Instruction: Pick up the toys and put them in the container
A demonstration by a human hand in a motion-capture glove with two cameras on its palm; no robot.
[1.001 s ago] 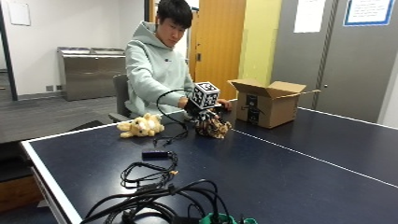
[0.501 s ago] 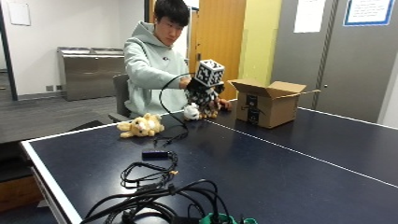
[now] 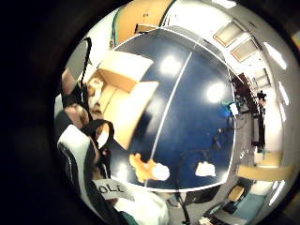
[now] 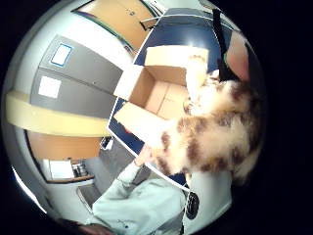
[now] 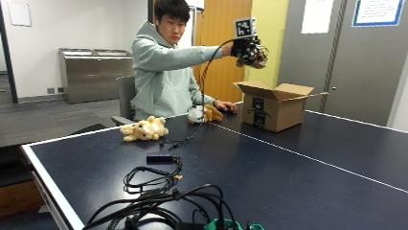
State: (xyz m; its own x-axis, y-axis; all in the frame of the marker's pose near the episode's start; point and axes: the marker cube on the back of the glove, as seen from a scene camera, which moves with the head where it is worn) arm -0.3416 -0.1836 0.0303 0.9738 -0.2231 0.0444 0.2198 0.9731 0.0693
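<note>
Here, in the upper centre of the outside view, the gloved right hand (image 5: 248, 49) grips a brown-and-white spotted plush toy (image 5: 255, 57) raised in the air above the open cardboard box (image 5: 275, 105), which stands on the blue bench (image 5: 306, 177). A yellow plush toy (image 5: 145, 129) lies at centre left of the frame, and an orange-and-white plush toy (image 5: 205, 114) lies beside the person's bare hand (image 5: 226, 106).

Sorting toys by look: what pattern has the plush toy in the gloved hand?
Cream fur with brown patches, clearest in the thumb side palm view.
</note>
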